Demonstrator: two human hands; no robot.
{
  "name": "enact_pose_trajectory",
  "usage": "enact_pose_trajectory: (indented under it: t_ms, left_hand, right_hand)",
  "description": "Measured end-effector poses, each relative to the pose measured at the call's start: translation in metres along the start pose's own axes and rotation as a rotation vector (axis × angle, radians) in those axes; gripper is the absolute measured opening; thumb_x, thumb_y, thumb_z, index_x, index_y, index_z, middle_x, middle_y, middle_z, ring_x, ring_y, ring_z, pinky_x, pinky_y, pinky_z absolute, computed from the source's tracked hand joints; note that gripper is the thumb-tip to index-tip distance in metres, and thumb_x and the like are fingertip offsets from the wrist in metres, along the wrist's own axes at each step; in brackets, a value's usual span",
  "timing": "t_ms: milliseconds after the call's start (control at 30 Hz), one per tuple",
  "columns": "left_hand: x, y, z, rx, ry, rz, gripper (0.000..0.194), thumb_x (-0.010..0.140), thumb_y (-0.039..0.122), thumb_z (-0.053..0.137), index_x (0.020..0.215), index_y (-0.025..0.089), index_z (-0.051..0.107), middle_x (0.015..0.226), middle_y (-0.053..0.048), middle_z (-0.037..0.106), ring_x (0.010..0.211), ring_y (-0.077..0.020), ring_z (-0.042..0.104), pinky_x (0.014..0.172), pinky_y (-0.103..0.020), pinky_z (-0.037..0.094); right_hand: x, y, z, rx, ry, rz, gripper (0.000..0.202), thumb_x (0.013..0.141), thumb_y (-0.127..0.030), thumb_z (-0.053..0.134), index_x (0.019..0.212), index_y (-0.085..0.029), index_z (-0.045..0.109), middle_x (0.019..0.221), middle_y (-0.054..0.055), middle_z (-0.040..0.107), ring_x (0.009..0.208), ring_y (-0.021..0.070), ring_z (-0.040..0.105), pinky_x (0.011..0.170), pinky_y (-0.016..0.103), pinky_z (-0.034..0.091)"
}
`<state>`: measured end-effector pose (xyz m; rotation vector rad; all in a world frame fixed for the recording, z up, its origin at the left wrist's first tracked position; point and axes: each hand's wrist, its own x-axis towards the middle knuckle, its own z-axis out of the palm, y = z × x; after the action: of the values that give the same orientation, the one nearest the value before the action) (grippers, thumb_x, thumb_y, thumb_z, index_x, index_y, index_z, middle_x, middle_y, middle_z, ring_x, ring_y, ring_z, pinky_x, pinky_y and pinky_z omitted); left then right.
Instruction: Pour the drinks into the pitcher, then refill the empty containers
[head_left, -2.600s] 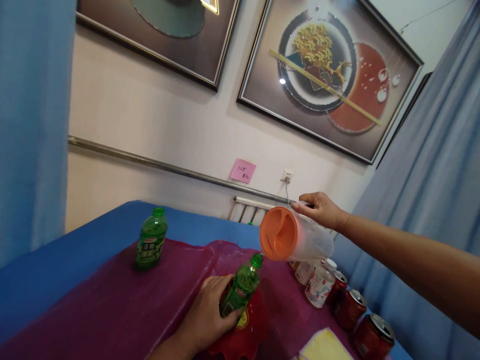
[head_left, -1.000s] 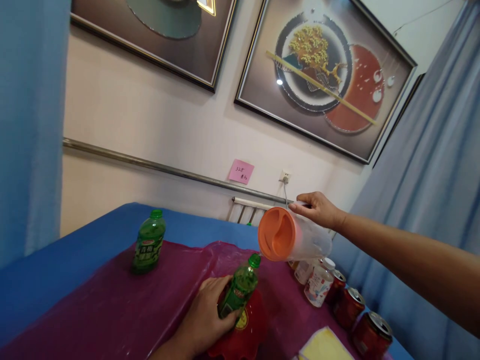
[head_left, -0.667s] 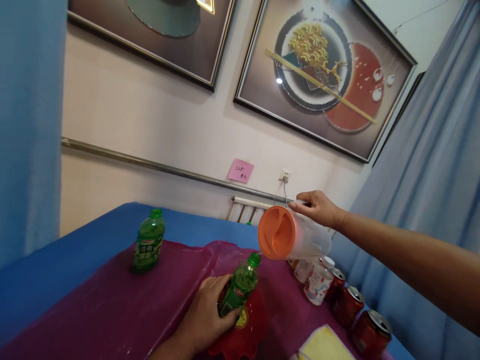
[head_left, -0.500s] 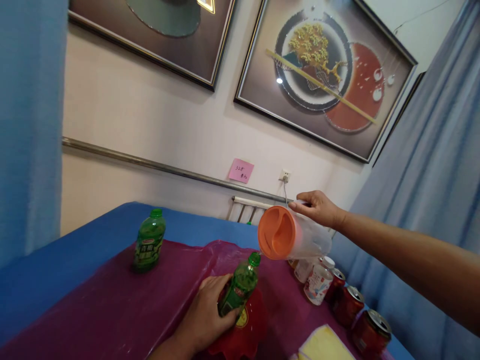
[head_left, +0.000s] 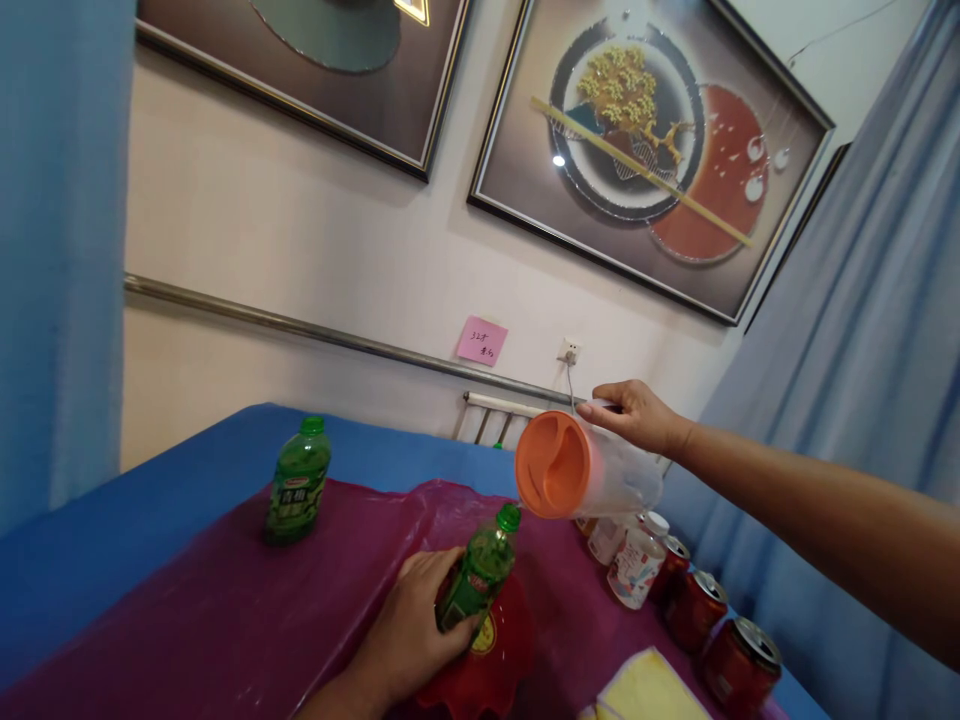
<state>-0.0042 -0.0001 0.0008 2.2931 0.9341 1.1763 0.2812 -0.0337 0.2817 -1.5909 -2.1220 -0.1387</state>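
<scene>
My left hand (head_left: 416,625) is wrapped round a green bottle (head_left: 480,580), which leans to the right over a red scalloped dish (head_left: 506,650). By its handle, my right hand (head_left: 634,415) holds a clear pitcher (head_left: 622,480) with an orange lid (head_left: 553,465). The pitcher is tipped on its side, its lid facing left. The lid's lower edge is just above the mouth of the bottle. A second green bottle (head_left: 298,485) stands upright at the left on the purple sheet (head_left: 247,600).
At the right stand a white-capped bottle (head_left: 636,565) and red cans (head_left: 742,665). A folded yellow cloth (head_left: 651,690) lies at the front. Blue curtains (head_left: 847,350) hang on both sides, and a metal rail (head_left: 322,335) crosses the wall behind.
</scene>
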Motion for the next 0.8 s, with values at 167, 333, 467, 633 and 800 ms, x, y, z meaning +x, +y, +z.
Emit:
enact_pose_trajectory:
  t_ms: [167,333,467,633,800]
  left_hand:
    - [0.0001,-0.0014,0.0004,-0.009,0.012,0.0,0.059,0.069,0.031,0.078,0.126,0.021,0.066,0.118,-0.011,0.074,0.109,-0.0329,0.067,0.099,-0.049,0.053]
    - [0.0006,0.0005,-0.0007,-0.013,-0.008,-0.012,0.058,0.069,0.027,0.076,0.126,0.02,0.065,0.119,-0.011,0.074,0.11,-0.0325,0.067,0.101,-0.05,0.052]
    - [0.0008,0.0013,-0.0015,-0.013,-0.013,-0.025,0.059,0.069,0.029,0.077,0.126,0.02,0.065,0.12,-0.011,0.074,0.112,-0.0326,0.067,0.1,-0.049,0.052]
    - [-0.0002,-0.0031,0.0018,-0.006,0.004,-0.015,0.06,0.068,0.029,0.078,0.126,0.02,0.065,0.119,-0.012,0.073,0.111,-0.033,0.066,0.101,-0.05,0.052]
    - [0.0,-0.0044,0.0026,-0.002,-0.02,-0.028,0.061,0.07,0.029,0.077,0.128,0.019,0.064,0.122,-0.013,0.072,0.114,-0.0334,0.065,0.103,-0.052,0.051]
  right_hand:
    - [-0.0006,-0.0012,-0.0008,0.002,-0.001,0.0,0.059,0.084,-0.071,0.053,0.057,-0.024,0.029,0.059,-0.006,0.023,0.056,0.0099,0.024,0.051,0.027,0.02]
    - [-0.0013,-0.0011,-0.0002,0.012,0.007,-0.002,0.06,0.084,-0.072,0.052,0.057,-0.024,0.029,0.059,-0.006,0.023,0.056,0.0099,0.023,0.051,0.027,0.019]
    - [-0.002,-0.0011,-0.0005,0.015,0.008,0.0,0.059,0.084,-0.071,0.053,0.058,-0.024,0.029,0.059,-0.006,0.023,0.056,0.0097,0.023,0.051,0.027,0.019]
    - [-0.0027,-0.0013,-0.0009,0.012,0.006,0.003,0.059,0.084,-0.072,0.052,0.058,-0.024,0.029,0.059,-0.006,0.023,0.057,0.0101,0.024,0.052,0.028,0.019]
    - [-0.0034,-0.0014,-0.0002,0.02,0.004,-0.001,0.061,0.084,-0.074,0.052,0.058,-0.024,0.029,0.059,-0.006,0.024,0.057,0.0105,0.024,0.051,0.028,0.019]
